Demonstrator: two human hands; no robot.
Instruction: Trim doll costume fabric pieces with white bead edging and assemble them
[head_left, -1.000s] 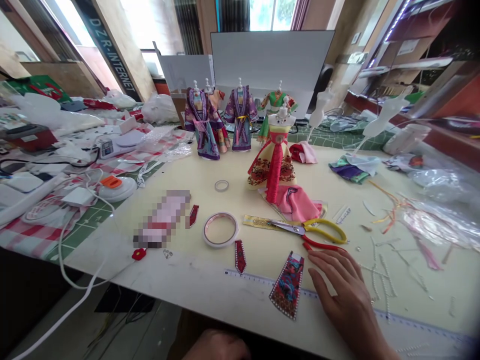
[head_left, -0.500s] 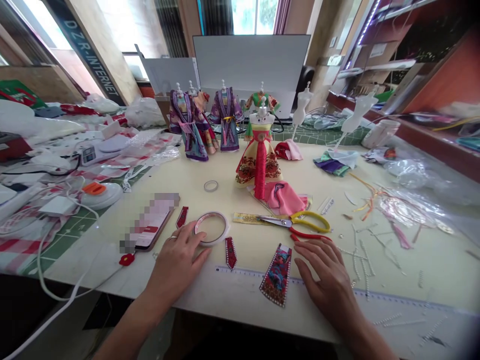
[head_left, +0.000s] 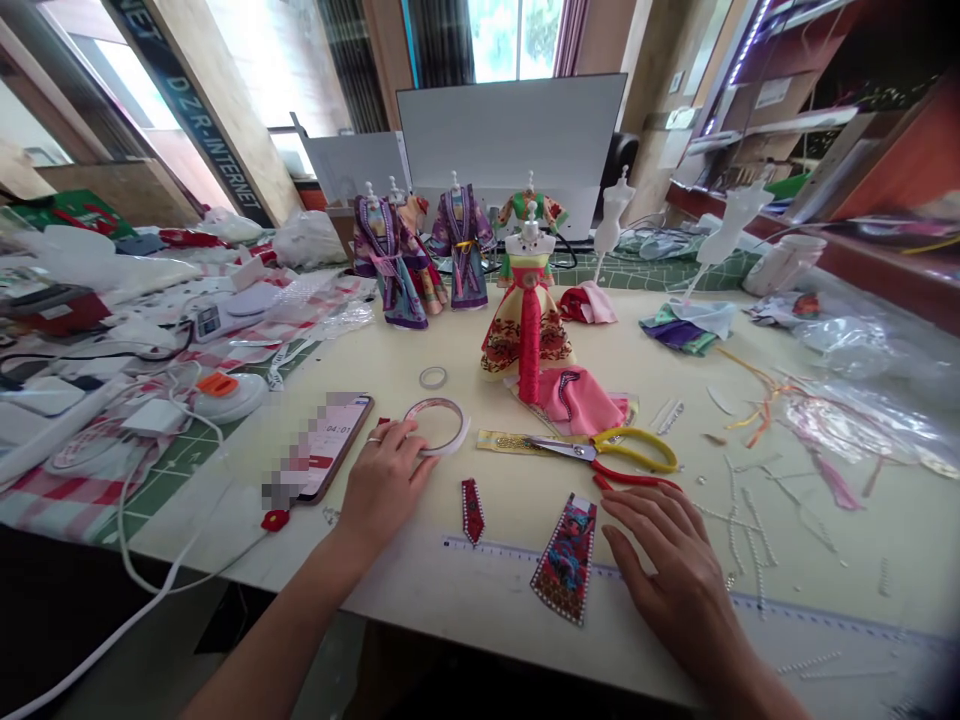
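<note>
My left hand (head_left: 386, 485) is at the near left rim of a roll of clear tape (head_left: 459, 425), with index finger and thumb closed on it. A bit of a small red trimmed piece shows behind these fingers. My right hand (head_left: 671, 560) rests on the table with its fingers stretched out, holding nothing. Just left of it lies a flared patterned fabric piece (head_left: 568, 560) edged with beads. Scissors (head_left: 637, 450) with yellow and red handles lie beyond my right fingertips. A small pointed red piece (head_left: 472, 510) with a beaded border sits between my hands.
A dressed mini mannequin (head_left: 529, 320) stands mid-table, with others behind it. A phone (head_left: 337, 440) and its cable lie at left. A ruler (head_left: 510, 550) runs along the front edge. Bead strips (head_left: 750, 530) and plastic bags (head_left: 840, 330) are at right.
My left hand has slid the tape roll a little away from me, over the small red piece at left. My right hand stays in place; the camera view has shifted slightly.
</note>
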